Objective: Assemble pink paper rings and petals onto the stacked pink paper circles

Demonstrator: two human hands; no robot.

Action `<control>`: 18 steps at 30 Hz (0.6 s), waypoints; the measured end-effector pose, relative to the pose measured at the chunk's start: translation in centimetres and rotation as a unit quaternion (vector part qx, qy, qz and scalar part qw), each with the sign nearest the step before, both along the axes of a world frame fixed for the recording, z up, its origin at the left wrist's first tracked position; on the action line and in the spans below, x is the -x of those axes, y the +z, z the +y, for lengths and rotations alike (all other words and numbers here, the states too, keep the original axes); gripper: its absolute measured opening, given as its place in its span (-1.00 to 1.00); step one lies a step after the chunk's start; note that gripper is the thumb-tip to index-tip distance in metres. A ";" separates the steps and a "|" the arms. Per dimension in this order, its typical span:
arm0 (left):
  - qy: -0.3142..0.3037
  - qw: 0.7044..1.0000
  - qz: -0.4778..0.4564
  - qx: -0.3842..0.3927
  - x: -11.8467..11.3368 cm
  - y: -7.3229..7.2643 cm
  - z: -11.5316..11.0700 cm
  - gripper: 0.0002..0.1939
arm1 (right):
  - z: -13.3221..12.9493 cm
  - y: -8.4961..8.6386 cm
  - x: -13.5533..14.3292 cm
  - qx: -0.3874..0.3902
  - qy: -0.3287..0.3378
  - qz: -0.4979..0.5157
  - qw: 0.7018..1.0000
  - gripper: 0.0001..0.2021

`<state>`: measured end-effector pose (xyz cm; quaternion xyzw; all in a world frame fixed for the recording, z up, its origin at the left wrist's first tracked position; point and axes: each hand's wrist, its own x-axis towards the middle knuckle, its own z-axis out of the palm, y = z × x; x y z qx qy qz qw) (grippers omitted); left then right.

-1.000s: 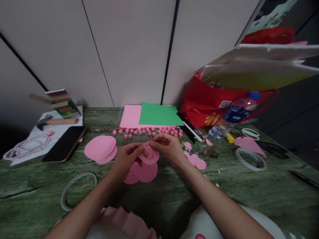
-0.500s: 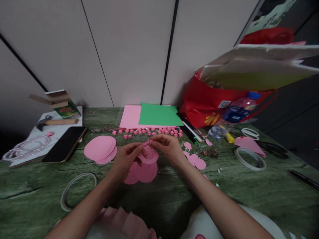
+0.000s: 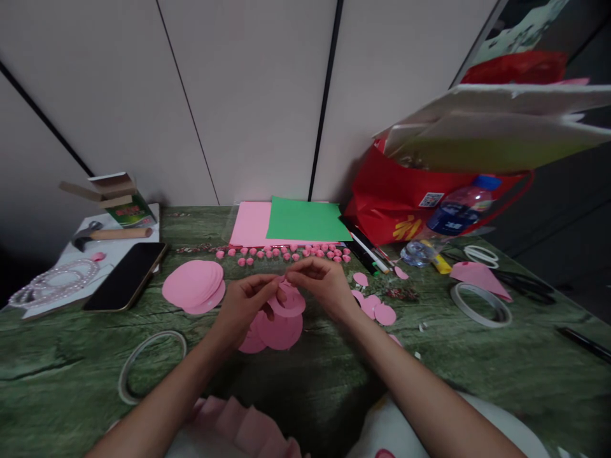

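Note:
Above the middle of the table, my left hand [image 3: 249,304] and my right hand [image 3: 319,284] meet fingertip to fingertip. Both pinch a pink paper spiral [image 3: 292,304], its curled strip hanging in loops under the fingers. The rolled end between the fingertips is mostly hidden. Right below lie other pink paper circles [image 3: 281,332], partly covered by the spiral and my left hand. Beyond my hands, small rolled pink paper roses [image 3: 275,253] stand in rows. To the left rests a stack of pink paper discs [image 3: 193,285]; small pink paper pieces [image 3: 371,306] are scattered to the right.
Left are a tape roll [image 3: 125,375], a phone [image 3: 126,277], a hammer [image 3: 119,234] and pearl strings [image 3: 62,283]. At the back lie green paper [image 3: 308,219] and pens [image 3: 370,254]. On the right stand a red bag [image 3: 382,191], a bottle [image 3: 456,213] and another tape roll [image 3: 481,305].
My right fingertips have shifted slightly left and down against the rolled end. The spiral's loops hang a little differently; both hands stay in nearly the same place.

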<state>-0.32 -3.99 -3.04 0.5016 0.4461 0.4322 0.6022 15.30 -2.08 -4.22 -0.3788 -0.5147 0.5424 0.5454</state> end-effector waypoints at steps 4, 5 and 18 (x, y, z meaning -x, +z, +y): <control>0.002 1.000 -0.007 -0.002 0.0 0.2 0.0 -0.74 | 0.0 0.2 0.1 0.001 0.007 -0.001 1.000 -0.89; 0.003 1.000 -0.007 -0.001 0.0 0.2 0.0 -0.74 | 0.0 0.2 0.1 0.001 0.010 -0.002 1.000 -0.89; -0.014 1.000 -0.007 -0.001 0.0 0.0 -0.1 -0.77 | 0.2 -0.4 0.0 -0.014 0.007 0.000 1.000 -0.85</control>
